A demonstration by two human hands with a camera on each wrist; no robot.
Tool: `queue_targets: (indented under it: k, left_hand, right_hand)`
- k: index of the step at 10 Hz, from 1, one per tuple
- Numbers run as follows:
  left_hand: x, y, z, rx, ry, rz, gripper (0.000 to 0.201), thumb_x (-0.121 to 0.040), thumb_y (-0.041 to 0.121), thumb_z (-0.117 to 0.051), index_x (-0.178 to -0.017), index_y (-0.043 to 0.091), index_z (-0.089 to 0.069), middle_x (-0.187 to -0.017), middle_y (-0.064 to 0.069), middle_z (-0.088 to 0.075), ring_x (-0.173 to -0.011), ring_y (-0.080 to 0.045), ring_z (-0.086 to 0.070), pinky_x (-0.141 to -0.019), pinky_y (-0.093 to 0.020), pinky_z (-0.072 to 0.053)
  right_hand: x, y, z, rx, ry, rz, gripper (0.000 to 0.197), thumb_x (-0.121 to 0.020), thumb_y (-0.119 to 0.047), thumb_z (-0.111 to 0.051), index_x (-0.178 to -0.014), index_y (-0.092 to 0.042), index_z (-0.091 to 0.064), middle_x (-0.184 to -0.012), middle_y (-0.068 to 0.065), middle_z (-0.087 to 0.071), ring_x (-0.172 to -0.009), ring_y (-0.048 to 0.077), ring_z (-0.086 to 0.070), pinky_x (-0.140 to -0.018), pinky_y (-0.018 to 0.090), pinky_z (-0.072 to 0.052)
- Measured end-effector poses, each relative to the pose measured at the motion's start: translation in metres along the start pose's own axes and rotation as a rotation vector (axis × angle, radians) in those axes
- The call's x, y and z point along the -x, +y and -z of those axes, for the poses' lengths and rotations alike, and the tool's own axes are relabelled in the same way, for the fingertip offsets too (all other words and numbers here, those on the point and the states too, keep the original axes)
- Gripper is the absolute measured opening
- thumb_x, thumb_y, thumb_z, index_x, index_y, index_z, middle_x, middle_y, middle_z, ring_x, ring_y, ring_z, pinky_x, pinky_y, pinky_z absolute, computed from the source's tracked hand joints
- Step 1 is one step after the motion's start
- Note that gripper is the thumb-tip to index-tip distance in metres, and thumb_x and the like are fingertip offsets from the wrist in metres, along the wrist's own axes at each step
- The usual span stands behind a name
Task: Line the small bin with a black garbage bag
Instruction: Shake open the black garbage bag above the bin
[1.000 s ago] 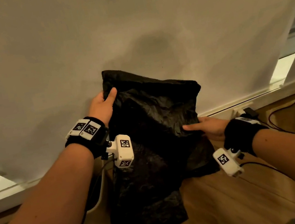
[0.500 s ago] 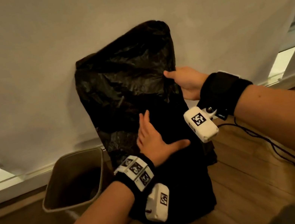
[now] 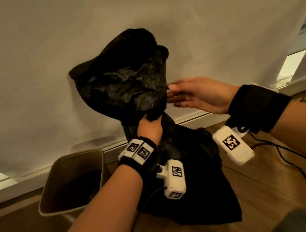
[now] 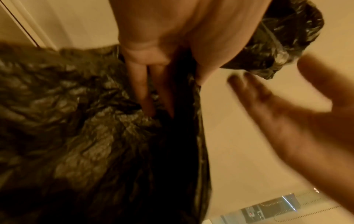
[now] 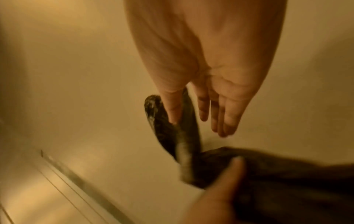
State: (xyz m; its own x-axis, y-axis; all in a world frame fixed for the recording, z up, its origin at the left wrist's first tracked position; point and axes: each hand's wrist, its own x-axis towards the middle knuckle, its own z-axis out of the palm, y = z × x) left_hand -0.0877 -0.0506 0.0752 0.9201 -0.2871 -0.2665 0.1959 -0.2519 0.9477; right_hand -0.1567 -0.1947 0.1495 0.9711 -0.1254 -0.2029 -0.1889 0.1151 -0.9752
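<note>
The black garbage bag hangs in the air in front of the pale wall. Its upper part puffs out and its lower part trails onto the wooden floor. My left hand grips the bag at a bunched waist, its fingers dug into the folds. My right hand is at the bag's right edge with its fingers straight and holds nothing; its thumb lies against a black fold. The small beige bin stands unlined at lower left, left of my left forearm.
A white baseboard runs along the wall behind the bag. Black cables cross the wooden floor on the right. A bright window strip shows at far right.
My left hand went from lying flat on the bag's front to gripping its bunched middle. My right hand let go of the bag's right edge and opened. The bag's top puffed out.
</note>
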Motion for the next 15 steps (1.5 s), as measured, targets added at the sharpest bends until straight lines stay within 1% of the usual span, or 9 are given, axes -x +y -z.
queue_targets:
  k: [2,3,4,6,9,11,12,14,15]
  left_hand:
    - [0.001,0.013,0.008,0.463,-0.073,0.181,0.034,-0.096,0.019,-0.052,-0.129,0.010,-0.049,-0.115,-0.013,-0.060,-0.094,-0.027,-0.062,-0.067,-0.039,-0.058]
    - [0.004,0.019,0.001,0.606,-0.099,0.228,0.036,-0.098,0.013,-0.048,-0.133,0.005,-0.044,-0.104,-0.015,-0.063,-0.082,-0.026,-0.064,-0.049,-0.032,-0.057]
    - [0.004,0.020,-0.003,0.630,-0.112,0.278,0.027,-0.098,0.017,-0.047,-0.121,0.004,-0.052,-0.098,-0.014,-0.065,-0.076,-0.026,-0.068,-0.051,-0.032,-0.058]
    - [0.026,0.008,-0.009,0.075,-0.436,0.202,0.061,-0.075,0.069,-0.057,-0.121,0.028,-0.061,-0.115,-0.001,-0.068,-0.106,-0.025,-0.064,-0.094,-0.043,-0.049]
    - [0.003,-0.015,0.008,0.209,-0.280,0.122,0.030,-0.095,0.029,-0.052,-0.111,0.008,-0.066,-0.115,-0.017,-0.068,-0.107,-0.033,-0.064,-0.101,-0.049,-0.046]
    - [-0.012,-0.060,0.066,-0.467,-0.283,0.018,0.030,-0.091,0.019,-0.055,-0.115,0.001,-0.061,-0.115,-0.018,-0.065,-0.109,-0.033,-0.061,-0.097,-0.040,-0.049]
    - [0.004,-0.071,0.076,-0.675,-0.292,0.056,0.026,-0.084,0.006,-0.065,-0.110,0.006,-0.062,-0.099,-0.002,-0.063,-0.087,-0.011,-0.061,-0.068,-0.002,-0.043]
    - [-0.001,-0.055,0.093,-0.995,-0.440,-0.005,0.037,-0.095,0.013,-0.049,-0.132,0.005,-0.052,-0.134,-0.011,-0.055,-0.124,-0.026,-0.051,-0.099,-0.024,-0.036]
    - [-0.014,0.002,0.124,-0.694,-0.087,-0.149,0.042,-0.089,0.002,-0.054,-0.131,0.007,-0.052,-0.127,-0.014,-0.060,-0.116,-0.032,-0.058,-0.089,-0.031,-0.044]
  right_hand:
    - [0.021,0.083,0.059,0.570,-0.251,-0.277,0.096,-0.056,-0.043,-0.089,-0.139,-0.029,-0.044,-0.135,-0.005,-0.057,-0.124,0.013,-0.054,-0.107,0.036,-0.041]
    - [0.030,0.086,0.059,0.639,-0.345,-0.364,0.046,-0.067,-0.030,-0.083,-0.110,-0.023,-0.068,-0.109,-0.005,-0.073,-0.105,0.014,-0.067,-0.093,0.028,-0.051]
    - [0.028,0.078,0.061,0.730,-0.228,-0.313,0.012,-0.079,-0.024,-0.075,-0.090,-0.018,-0.075,-0.091,0.002,-0.076,-0.092,0.024,-0.071,-0.086,0.035,-0.056]
    - [0.021,0.056,0.055,0.587,-0.003,-0.226,0.022,-0.089,-0.023,-0.064,-0.094,-0.002,-0.072,-0.096,0.017,-0.074,-0.088,0.032,-0.069,-0.084,0.039,-0.054]
    - [0.015,0.037,0.049,0.759,-0.168,-0.138,0.016,-0.081,-0.026,-0.073,-0.092,-0.015,-0.074,-0.088,-0.003,-0.077,-0.085,0.013,-0.072,-0.087,0.035,-0.055]
    - [0.011,-0.002,0.088,0.626,0.172,-0.018,0.026,-0.081,-0.034,-0.072,-0.088,-0.009,-0.074,-0.075,0.000,-0.076,-0.068,0.014,-0.070,-0.062,0.023,-0.054]
    - [0.009,-0.023,0.111,0.590,0.310,0.006,0.031,-0.079,-0.038,-0.072,-0.085,-0.007,-0.074,-0.073,0.000,-0.074,-0.064,0.013,-0.069,-0.066,0.025,-0.051]
    - [0.007,-0.034,0.110,0.580,0.428,-0.066,0.032,-0.085,-0.038,-0.068,-0.090,-0.007,-0.071,-0.060,-0.005,-0.072,-0.052,0.010,-0.067,-0.055,0.025,-0.049]
    - [0.008,-0.041,0.090,0.716,0.395,-0.041,0.027,-0.089,-0.040,-0.063,-0.090,-0.014,-0.071,-0.077,-0.001,-0.070,-0.067,0.015,-0.065,-0.063,0.026,-0.049]
